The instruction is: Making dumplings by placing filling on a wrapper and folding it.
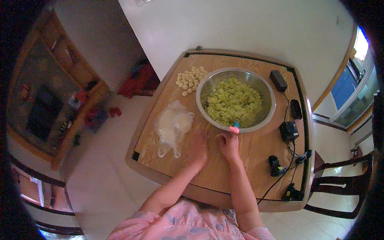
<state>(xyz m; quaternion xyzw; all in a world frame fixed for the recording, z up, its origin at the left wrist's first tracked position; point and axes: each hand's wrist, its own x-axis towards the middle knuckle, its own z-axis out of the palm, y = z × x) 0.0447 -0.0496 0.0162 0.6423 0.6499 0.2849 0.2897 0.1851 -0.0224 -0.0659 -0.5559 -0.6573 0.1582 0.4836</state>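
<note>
A large steel bowl (272,105) holds a heap of chopped green filling (235,100). Over its near rim shows the pink and blue handle (234,129) of a utensil. My right hand (229,146) is just below that handle, fingers curled; whether it holds anything is hidden. Palm down over the wooden table (210,180), my left hand (198,150) is blurred, with nothing visible in it. Left of it lies a translucent plastic bag (174,127) with pale contents. Small pale dough balls (191,78) are grouped left of the bowl.
Black power adapters (288,131) and cables line the table's right side, with a black box (278,81) farther back. A dark wooden chair (342,184) stands at the right. The white wall (255,27) rises behind the table's far edge.
</note>
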